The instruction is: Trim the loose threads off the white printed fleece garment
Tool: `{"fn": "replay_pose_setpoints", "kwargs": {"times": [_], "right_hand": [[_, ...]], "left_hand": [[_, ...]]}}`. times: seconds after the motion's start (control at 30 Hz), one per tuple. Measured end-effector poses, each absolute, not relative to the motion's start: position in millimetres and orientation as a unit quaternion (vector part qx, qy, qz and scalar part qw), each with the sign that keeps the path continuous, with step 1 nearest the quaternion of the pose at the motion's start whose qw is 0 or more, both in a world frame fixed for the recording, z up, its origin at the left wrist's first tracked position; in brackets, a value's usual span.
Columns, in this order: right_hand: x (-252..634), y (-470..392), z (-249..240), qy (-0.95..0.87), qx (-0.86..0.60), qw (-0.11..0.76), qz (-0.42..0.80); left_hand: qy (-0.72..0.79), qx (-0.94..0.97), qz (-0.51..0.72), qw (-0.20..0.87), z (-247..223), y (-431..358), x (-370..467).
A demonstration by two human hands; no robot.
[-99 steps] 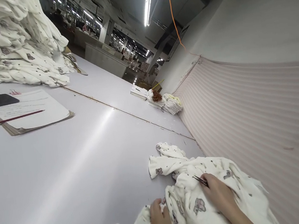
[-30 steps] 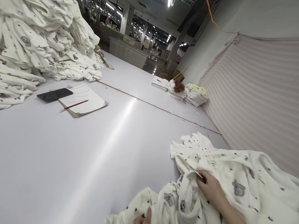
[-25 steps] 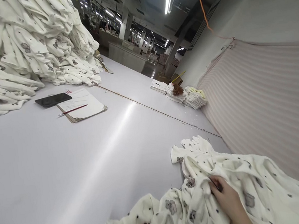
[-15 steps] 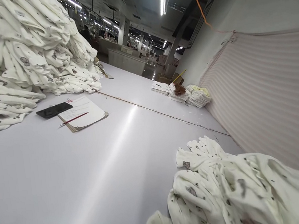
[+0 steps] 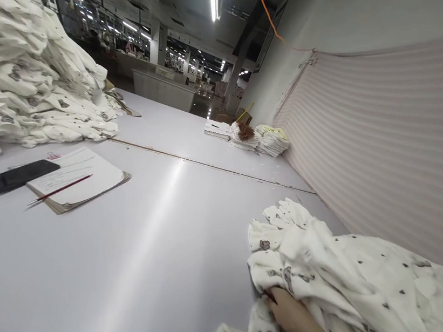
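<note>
The right hand [image 5: 294,317] is lying tucked under the cloth [image 5: 343,280], which is draping over its hidden fingers; grip unclear.

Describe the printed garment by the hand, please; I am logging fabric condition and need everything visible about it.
The printed garment is cream-white, soft-looking knit fabric with small dark dots and grey animal motifs. It lies crumpled in loose folds on the white table, near the striped pink cloth, one scalloped-looking end spread toward the table's middle. One hand, seemingly the right, is tucked under a fold, holding a thin dark tool tip. Its lower part runs out of frame.
</note>
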State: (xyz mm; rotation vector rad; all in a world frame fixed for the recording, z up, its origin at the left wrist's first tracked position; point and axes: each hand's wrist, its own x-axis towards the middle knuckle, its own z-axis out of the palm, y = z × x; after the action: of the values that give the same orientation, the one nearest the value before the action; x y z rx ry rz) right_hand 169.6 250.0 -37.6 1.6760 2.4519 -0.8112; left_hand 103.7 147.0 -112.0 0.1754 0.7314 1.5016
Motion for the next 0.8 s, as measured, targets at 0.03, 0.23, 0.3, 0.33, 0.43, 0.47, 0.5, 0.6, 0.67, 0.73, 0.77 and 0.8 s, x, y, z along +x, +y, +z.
{"fn": "replay_pose_setpoints", "kwargs": {"times": [0.03,0.23,0.3,0.33,0.43,0.47,0.5,0.6,0.67,0.73,0.77,0.8], "right_hand": [[174,260,-43,0.786,0.566,0.033,-0.247],[194,269,-69,0.785,0.567,0.03,-0.249],[191,264,-73,0.806,0.526,0.028,-0.272],[189,262,-74,0.816,0.504,0.027,-0.281],[186,258,-74,0.835,0.461,0.014,-0.3],[186,257,-73,0.837,0.455,0.005,-0.305],[187,257,-72,0.837,0.452,-0.006,-0.309],[193,256,-63,0.831,0.456,-0.038,-0.316],[198,256,-56,0.826,0.466,-0.049,-0.312],[205,253,-48,0.824,0.478,-0.041,-0.301],[209,250,-45,0.825,0.482,-0.033,-0.293],[213,247,-42,0.827,0.483,-0.024,-0.285]], "left_hand": [[0.379,0.109,0.655,0.645,-115,151,101],[0.591,0.256,0.585,0.493,-140,177,82],[0.619,0.288,0.558,0.471,-147,179,81],[0.627,0.299,0.546,0.468,-150,178,82],[0.635,0.307,0.523,0.478,-157,173,83],[0.632,0.301,0.522,0.488,-159,172,83],[0.624,0.291,0.523,0.501,-161,171,82],[0.581,0.234,0.548,0.554,-163,171,84],[0.532,0.174,0.57,0.601,-163,171,86],[0.473,0.105,0.585,0.65,-162,169,89],[0.443,0.072,0.587,0.674,-161,167,90],[0.415,0.041,0.587,0.694,-160,165,91]]}}
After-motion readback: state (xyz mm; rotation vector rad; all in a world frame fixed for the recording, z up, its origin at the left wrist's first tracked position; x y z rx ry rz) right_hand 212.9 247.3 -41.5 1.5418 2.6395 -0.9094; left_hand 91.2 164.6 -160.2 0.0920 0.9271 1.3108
